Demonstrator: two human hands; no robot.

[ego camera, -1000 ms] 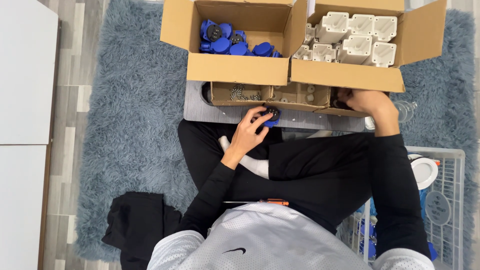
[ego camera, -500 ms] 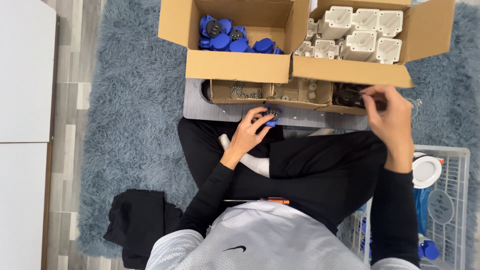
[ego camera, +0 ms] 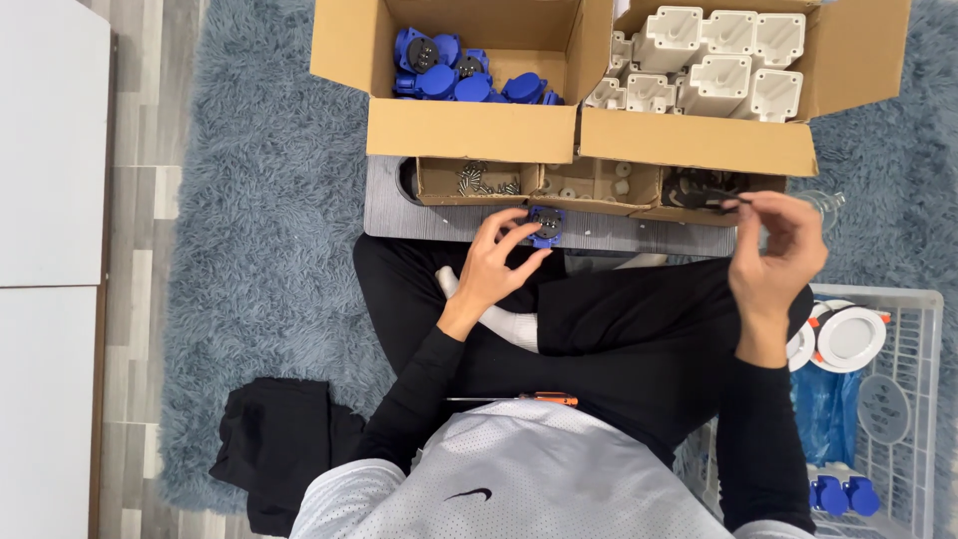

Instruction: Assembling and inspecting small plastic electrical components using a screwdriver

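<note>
My left hand holds a small blue socket part over the grey board in front of my crossed legs. My right hand is raised to the right, pinching a small black piece between thumb and fingers, just out of the low cardboard tray's right compartment. That tray also has a compartment of screws and one of small white rings.
Two open cartons stand behind the tray: one with blue parts, one with white housings. An orange-handled screwdriver lies on my lap. A white wire basket with round white parts is at right, black cloth at left.
My right hand has come out of the tray's right compartment and risen toward me with the small black piece. My left hand has stayed on the blue part.
</note>
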